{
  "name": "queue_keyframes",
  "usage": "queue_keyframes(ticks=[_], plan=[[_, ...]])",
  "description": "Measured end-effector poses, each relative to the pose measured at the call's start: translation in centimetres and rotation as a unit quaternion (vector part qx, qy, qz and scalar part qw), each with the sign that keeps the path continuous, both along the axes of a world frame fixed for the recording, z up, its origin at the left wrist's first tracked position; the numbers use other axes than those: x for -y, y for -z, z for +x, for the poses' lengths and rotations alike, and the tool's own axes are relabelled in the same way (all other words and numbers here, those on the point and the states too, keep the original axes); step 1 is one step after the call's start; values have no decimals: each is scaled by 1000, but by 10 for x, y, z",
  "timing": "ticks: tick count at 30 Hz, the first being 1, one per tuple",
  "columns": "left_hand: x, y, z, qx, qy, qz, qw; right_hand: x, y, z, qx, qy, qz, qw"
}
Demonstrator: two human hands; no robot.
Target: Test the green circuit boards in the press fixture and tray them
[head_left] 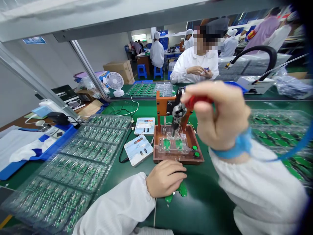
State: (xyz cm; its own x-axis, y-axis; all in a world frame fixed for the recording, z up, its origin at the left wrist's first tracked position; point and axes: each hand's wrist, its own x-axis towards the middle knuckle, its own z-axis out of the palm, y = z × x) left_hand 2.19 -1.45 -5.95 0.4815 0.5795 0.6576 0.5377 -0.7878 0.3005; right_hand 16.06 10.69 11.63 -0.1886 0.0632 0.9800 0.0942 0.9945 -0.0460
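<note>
My right hand (220, 114) is raised and closed round the red handle (199, 100) of a toggle clamp (179, 112). The clamp is mounted on an orange and brown test fixture (158, 106). Under its plunger, a clear plate (160, 145) covers two small green circuit boards (167, 144). My left hand (167, 179) lies palm down on the table in front of the fixture, fingers stretched to the right with a dark gap between them. Loose green boards (182, 189) lie just below it, partly covered by the fingers. Whether its fingertips touch them I cannot tell.
Two meter boxes with red digits (138, 151) stand left of the fixture. Clear trays of green boards lie on the left (80, 156) and right (276, 133). A white fan (114, 81) stands behind. Across the bench sits a co-worker (186, 63). A blue wrist cord (290, 151) trails rightward.
</note>
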Motion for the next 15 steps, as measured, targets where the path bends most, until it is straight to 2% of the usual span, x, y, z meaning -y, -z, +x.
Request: queue_keyframes(ticks=[2,4,5,7,9,11,13,15], plan=[[1,-3,-3,24,-10,14,1000,-11,-29,-9,-45,-66,-70,994],[2,-5,-7,47,-35,30,998,-32,-54,-18,-36,-130,-154,979],[2,-6,-10,60,-54,37,996,-45,-63,-22,-13,-147,-207,967],[2,-8,-16,68,-106,41,991,-72,-74,-29,29,-133,-327,935],[0,-9,-22,37,-162,24,986,-98,-74,-34,50,-87,-429,898],[-3,-8,-26,-21,-197,-4,980,-117,-66,-38,72,-62,-490,866],[-6,-6,-29,-71,-205,-26,976,-129,-56,-41,103,-66,-520,846],[-7,-4,-29,-96,-204,-42,973,-138,-46,-42,113,-81,-529,837]])
